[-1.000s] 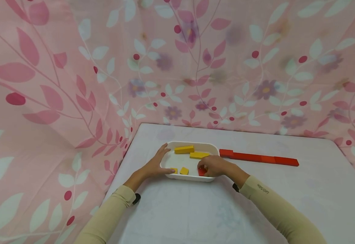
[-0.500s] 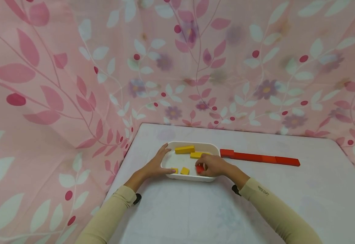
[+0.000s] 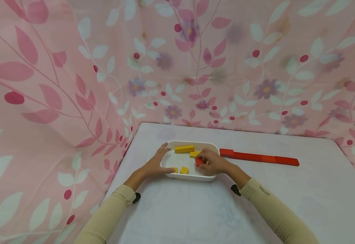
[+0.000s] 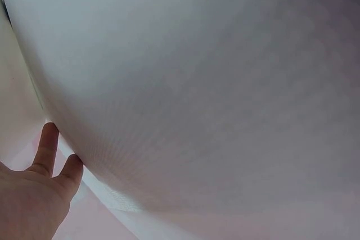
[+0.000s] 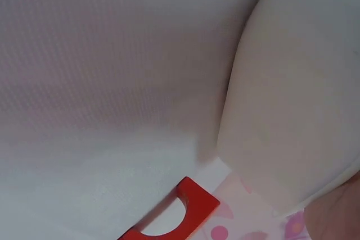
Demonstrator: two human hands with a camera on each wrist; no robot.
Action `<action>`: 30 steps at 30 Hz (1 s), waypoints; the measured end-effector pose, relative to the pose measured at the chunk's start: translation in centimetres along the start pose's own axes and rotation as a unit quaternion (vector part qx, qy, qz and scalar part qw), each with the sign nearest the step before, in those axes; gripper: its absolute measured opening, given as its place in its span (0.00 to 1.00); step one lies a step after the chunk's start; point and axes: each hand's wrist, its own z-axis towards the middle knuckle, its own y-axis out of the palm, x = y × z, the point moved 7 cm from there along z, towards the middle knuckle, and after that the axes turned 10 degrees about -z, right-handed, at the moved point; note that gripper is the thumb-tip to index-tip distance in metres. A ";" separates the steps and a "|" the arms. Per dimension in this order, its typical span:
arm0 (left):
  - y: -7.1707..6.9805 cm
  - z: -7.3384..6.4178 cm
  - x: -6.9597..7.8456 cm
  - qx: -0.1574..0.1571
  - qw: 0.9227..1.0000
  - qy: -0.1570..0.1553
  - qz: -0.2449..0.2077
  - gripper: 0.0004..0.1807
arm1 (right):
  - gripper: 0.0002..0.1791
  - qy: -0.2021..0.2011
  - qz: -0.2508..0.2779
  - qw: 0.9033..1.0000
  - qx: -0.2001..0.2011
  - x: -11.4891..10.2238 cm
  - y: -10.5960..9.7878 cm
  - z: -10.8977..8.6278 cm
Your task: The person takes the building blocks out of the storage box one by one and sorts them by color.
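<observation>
A white tray (image 3: 209, 145) sits on the cloth-covered table. Pinched in my right hand (image 3: 213, 163) is a red block (image 3: 199, 162), raised over the tray's right part. My left hand (image 3: 155, 165) spans the tray's left end, thumb laid across the front rim and fingers stretched along the far-left rim. Two long yellow blocks (image 3: 184, 149) lie at the tray's back, one partly covered by the right hand. Two small yellow blocks (image 3: 184, 170) lie near the front wall; the left thumb overlaps one. The left wrist view shows two spread fingertips (image 4: 49, 130).
A row of red blocks (image 3: 256, 157) stretches rightward from the tray's right end. One red piece with a curved cut-out (image 5: 197, 206) shows in the right wrist view. White cloth (image 3: 189, 210) covers the table. Pink floral fabric (image 3: 241, 84) hangs behind and at the left.
The right hand has lifted the red block from near the tray's front wall, slightly back and to the left. My left hand keeps its place on the tray.
</observation>
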 end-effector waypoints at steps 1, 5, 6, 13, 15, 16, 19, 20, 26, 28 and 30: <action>0.0 0.0 0.0 0.000 1.000 0.000 0.000 0.56 | 0.22 0.001 0.010 1.000 0.003 0.0 -0.1 0.0; -0.1 0.0 0.1 -0.001 1.000 -0.002 0.000 0.56 | 0.21 -0.009 0.019 1.000 0.014 0.0 -0.5 0.0; -0.1 0.0 0.1 -0.002 1.000 -0.002 0.000 0.56 | 0.21 -0.012 0.017 1.000 0.017 0.0 -0.5 0.0; 0.0 0.0 0.0 -0.005 1.000 0.001 0.001 0.57 | 0.22 -0.019 0.045 0.998 0.029 0.1 -0.7 0.0; 0.0 0.0 0.0 -0.005 1.000 0.002 0.000 0.57 | 0.21 -0.020 0.053 0.998 0.033 0.2 -0.8 -0.1; -0.1 0.0 0.0 -0.005 1.000 0.004 0.000 0.57 | 0.21 -0.018 0.055 0.998 0.036 0.2 -0.8 -0.1; -0.1 0.0 0.0 -0.007 1.000 0.005 0.001 0.57 | 0.20 -0.015 0.063 0.997 0.047 0.2 -1.0 -0.1; -0.1 0.0 0.0 -0.007 1.000 0.004 0.000 0.57 | 0.20 -0.014 0.065 0.996 0.051 0.2 -1.1 -0.2; 0.1 0.0 -0.2 -0.005 1.000 0.003 -0.003 0.57 | 0.19 -0.018 0.061 0.995 0.075 -0.3 -1.5 -1.2; 0.1 -0.1 -0.1 -0.005 1.000 0.003 -0.004 0.57 | 0.19 -0.023 0.054 0.995 0.080 -0.6 -1.7 -1.9; 0.0 -0.2 0.0 -0.004 1.000 0.002 -0.005 0.57 | 0.20 -0.027 0.049 0.995 0.084 -0.8 -1.9 -2.6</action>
